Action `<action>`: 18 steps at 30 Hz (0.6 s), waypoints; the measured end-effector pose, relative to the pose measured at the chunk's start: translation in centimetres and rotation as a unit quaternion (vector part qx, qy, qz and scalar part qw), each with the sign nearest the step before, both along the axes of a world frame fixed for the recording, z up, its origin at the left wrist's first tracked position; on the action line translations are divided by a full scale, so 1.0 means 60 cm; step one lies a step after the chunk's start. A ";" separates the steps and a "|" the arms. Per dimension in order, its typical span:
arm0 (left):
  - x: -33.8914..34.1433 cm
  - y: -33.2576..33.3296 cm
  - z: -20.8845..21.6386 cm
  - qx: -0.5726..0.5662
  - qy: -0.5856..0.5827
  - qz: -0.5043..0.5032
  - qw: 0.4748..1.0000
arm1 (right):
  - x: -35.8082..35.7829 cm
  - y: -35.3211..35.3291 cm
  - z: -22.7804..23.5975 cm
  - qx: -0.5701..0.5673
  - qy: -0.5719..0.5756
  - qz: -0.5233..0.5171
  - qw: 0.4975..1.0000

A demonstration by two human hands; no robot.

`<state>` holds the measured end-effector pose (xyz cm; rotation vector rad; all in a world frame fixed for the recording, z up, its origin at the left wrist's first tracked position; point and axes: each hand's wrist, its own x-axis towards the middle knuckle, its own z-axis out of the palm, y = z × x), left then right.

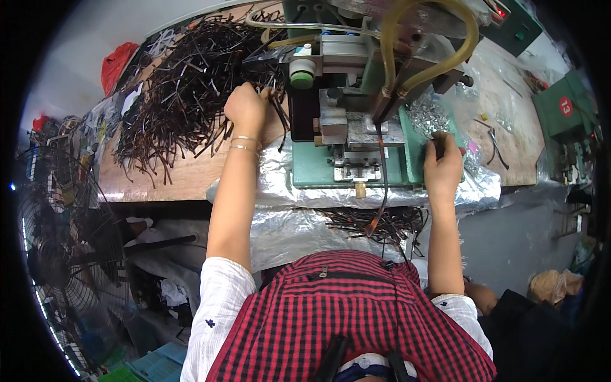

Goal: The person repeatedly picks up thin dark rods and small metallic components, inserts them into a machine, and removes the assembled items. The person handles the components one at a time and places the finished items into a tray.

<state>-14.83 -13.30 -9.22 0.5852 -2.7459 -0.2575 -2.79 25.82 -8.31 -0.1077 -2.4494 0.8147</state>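
Observation:
My left hand (247,109) is closed, at the right edge of a large heap of dark brown eyeglass temples (184,89). A few temples lie just beyond its thumb; whether its fingers grip one is hidden. My right hand (443,167) has curled fingers with thumb and forefinger close together, at the right side of a green tray (415,156). Small shiny metal parts (429,116) are heaped in that tray, just past the fingertips. Between my hands stands a green bench machine (347,127). One dark eyeglass temple (384,172) hangs down from its working head, its tip over the front edge.
More temples (382,223) lie on silver sheeting below the bench edge. Yellow hoses (471,44) loop over the machine. Clear plastic bags and a loose pair of temples (495,149) lie at right. A black fan (67,216) stands at left, a green machine (566,108) at far right.

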 end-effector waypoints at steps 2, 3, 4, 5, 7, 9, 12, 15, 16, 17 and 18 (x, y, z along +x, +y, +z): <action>-0.015 -0.008 -0.031 0.039 -0.002 0.005 0.999 | 0.008 0.008 -0.005 0.014 0.015 -0.008 1.000; -0.015 -0.016 -0.039 0.043 -0.015 0.002 0.999 | 0.017 0.011 -0.001 0.010 -0.005 -0.023 1.000; -0.005 -0.016 -0.038 0.047 -0.030 -0.005 0.998 | 0.026 0.020 -0.001 0.013 0.015 -0.031 0.999; 0.014 -0.026 -0.038 0.021 -0.016 -0.031 0.999 | 0.035 0.026 -0.004 0.014 0.036 -0.035 0.999; 0.047 -0.041 -0.038 0.019 -0.052 -0.031 0.998 | 0.044 0.033 -0.011 -0.028 0.072 -0.048 0.996; 0.085 -0.053 -0.037 0.015 -0.038 -0.036 0.999 | 0.048 0.023 0.005 -0.069 0.061 -0.015 0.996; 0.121 -0.069 -0.044 -0.010 0.057 -0.059 0.997 | 0.037 -0.023 0.058 -0.134 0.084 0.038 0.987; 0.134 -0.057 -0.031 0.061 0.233 -0.155 0.958 | 0.007 -0.081 0.100 -0.149 0.166 0.160 0.962; 0.138 -0.039 -0.015 0.090 0.281 -0.186 0.937 | -0.006 -0.099 0.100 -0.142 0.210 0.192 0.948; 0.144 -0.023 -0.006 0.260 0.281 -0.168 0.908 | -0.014 -0.118 0.100 -0.157 0.228 0.212 0.937; 0.153 0.021 0.029 0.409 0.302 -0.196 0.839 | -0.014 -0.130 0.100 -0.186 0.207 0.202 0.939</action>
